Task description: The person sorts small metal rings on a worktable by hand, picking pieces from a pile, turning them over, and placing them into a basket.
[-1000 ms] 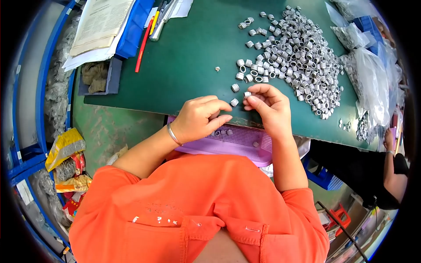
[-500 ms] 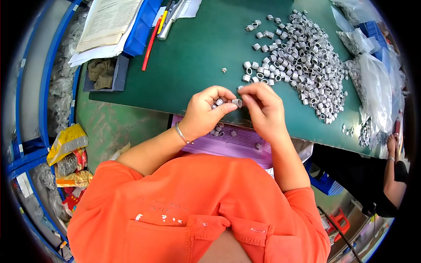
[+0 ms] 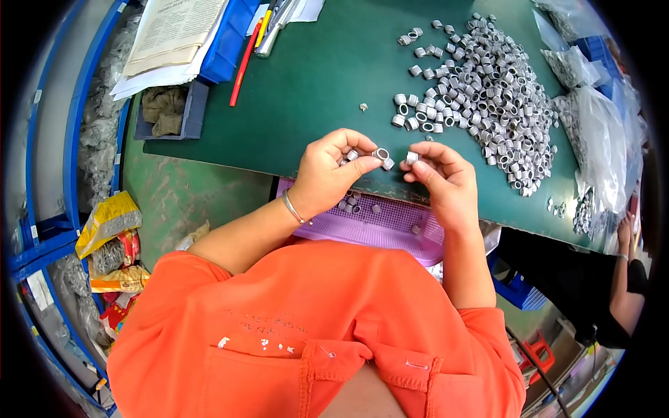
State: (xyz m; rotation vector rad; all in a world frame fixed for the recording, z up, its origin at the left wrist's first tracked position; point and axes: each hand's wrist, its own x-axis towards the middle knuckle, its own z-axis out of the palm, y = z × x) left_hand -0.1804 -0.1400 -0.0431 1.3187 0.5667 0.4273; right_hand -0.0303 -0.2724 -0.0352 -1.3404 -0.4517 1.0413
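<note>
Short grey metal rings, like threaded sleeves, lie in a large pile point(image 3: 498, 97) on the green table. My left hand point(image 3: 330, 167) is curled around several of them, with one metal ring point(image 3: 380, 155) at its thumb and fingertips. Another ring point(image 3: 388, 164) shows just below that one. My right hand point(image 3: 449, 184) pinches a single ring point(image 3: 412, 158) between thumb and fingers, a short gap to the right of my left hand. Under both hands, at the table's edge, a purple plastic basket point(image 3: 411, 249) holds several loose rings.
Clear plastic bags point(image 3: 599, 139) of parts stand along the table's right side. Pens point(image 3: 242, 73), a blue bin point(image 3: 226, 45) with papers and a grey box point(image 3: 191, 115) with cloth are at the left. Another person's arm point(image 3: 626, 279) is at far right. Blue shelving point(image 3: 68, 139) stands left.
My right hand has moved right, away from my left hand, and a ring now shows in its pinch. The ring at my left fingertips now turns its opening upward.
</note>
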